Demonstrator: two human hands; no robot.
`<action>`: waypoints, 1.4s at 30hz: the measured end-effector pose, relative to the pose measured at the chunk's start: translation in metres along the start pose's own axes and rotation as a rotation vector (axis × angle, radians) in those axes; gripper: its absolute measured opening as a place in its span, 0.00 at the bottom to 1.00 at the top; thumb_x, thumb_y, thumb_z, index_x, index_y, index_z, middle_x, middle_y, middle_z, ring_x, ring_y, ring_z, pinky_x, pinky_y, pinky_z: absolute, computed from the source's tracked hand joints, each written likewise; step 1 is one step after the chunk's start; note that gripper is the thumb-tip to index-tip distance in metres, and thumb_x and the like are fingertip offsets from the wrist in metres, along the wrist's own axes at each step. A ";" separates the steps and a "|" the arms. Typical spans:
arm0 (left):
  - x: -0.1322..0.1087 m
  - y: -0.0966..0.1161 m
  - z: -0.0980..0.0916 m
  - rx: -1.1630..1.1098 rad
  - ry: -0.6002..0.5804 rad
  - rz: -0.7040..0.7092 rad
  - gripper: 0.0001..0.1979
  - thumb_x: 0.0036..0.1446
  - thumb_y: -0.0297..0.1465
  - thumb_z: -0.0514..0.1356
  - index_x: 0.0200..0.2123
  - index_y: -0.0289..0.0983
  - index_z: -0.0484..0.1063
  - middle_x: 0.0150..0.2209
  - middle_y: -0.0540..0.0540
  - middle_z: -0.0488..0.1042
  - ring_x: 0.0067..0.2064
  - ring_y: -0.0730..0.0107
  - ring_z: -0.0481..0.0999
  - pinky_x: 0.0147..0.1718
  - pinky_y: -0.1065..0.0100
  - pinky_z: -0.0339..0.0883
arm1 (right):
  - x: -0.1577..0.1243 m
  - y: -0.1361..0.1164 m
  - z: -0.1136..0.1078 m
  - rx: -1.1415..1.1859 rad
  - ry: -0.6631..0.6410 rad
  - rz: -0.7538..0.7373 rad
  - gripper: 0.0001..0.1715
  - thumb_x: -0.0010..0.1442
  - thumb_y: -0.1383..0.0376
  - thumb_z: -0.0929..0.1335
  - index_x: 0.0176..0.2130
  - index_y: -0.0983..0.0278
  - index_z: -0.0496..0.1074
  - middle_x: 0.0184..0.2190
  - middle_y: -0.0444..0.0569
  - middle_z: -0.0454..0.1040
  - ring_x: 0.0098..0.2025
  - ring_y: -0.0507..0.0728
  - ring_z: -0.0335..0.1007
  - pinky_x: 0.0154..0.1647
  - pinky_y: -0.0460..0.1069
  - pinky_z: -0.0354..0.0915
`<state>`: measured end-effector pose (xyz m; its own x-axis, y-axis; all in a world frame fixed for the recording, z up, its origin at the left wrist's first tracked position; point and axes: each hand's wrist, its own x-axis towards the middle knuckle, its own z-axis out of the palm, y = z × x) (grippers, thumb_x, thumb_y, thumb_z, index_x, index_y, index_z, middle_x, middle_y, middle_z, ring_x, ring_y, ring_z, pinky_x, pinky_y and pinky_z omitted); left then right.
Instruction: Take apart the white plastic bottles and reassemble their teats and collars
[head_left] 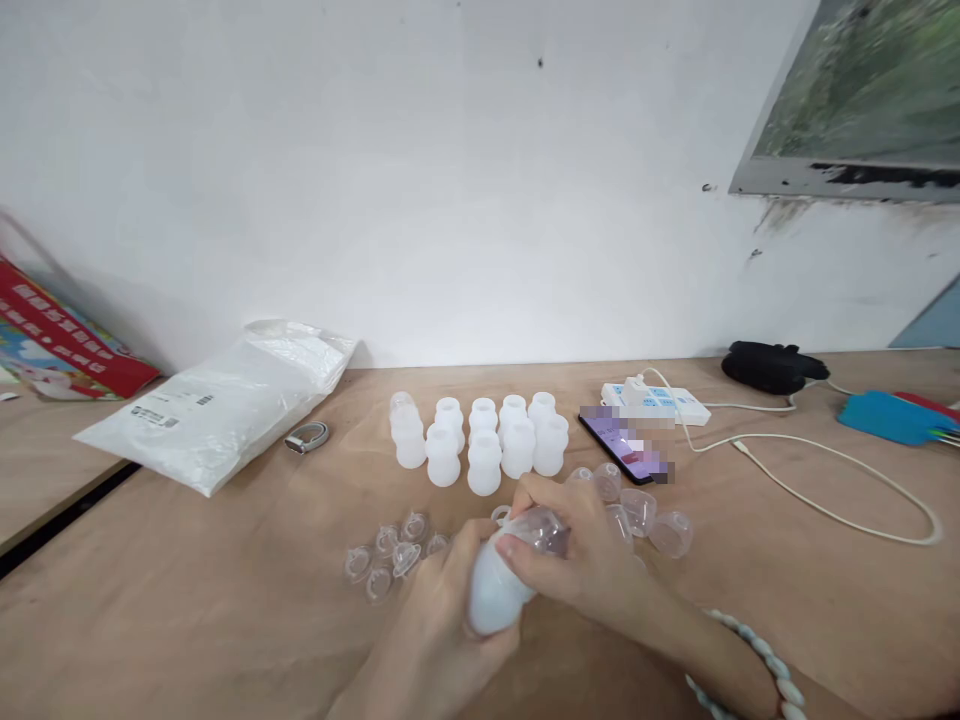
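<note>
My left hand [442, 620] is wrapped round a small white bottle [491, 592] at the front of the table. My right hand [581, 555] pinches a clear cap [541, 528] on the bottle's top. Behind my hands, several white bottles [484, 445] stand upright in two rows. Clear caps [645, 515] lie loose to the right of my hands, and several small clear nipples [390, 555] lie in a cluster to the left.
A white plastic bag [225, 400] lies at the back left with a metal ring [306, 437] beside it. A phone [626, 447], a power strip [656, 402] with white cables, a black object [772, 367] and a blue item [889, 417] sit at the right.
</note>
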<state>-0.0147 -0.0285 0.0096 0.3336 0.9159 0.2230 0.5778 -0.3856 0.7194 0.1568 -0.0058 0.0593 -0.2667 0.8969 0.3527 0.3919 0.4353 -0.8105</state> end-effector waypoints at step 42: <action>0.019 -0.018 -0.010 -0.908 -0.557 -0.322 0.23 0.42 0.36 0.70 0.40 0.38 0.65 0.26 0.56 0.68 0.23 0.76 0.69 0.23 0.72 0.65 | 0.021 0.027 -0.028 0.000 -0.550 -0.270 0.20 0.63 0.56 0.67 0.53 0.60 0.68 0.48 0.50 0.74 0.49 0.57 0.70 0.49 0.51 0.65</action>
<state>-0.0259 -0.0028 0.0071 0.6855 0.6930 -0.2235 0.0141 0.2943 0.9556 0.1858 0.0268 0.0580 -0.7723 0.5828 0.2528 0.2467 0.6419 -0.7261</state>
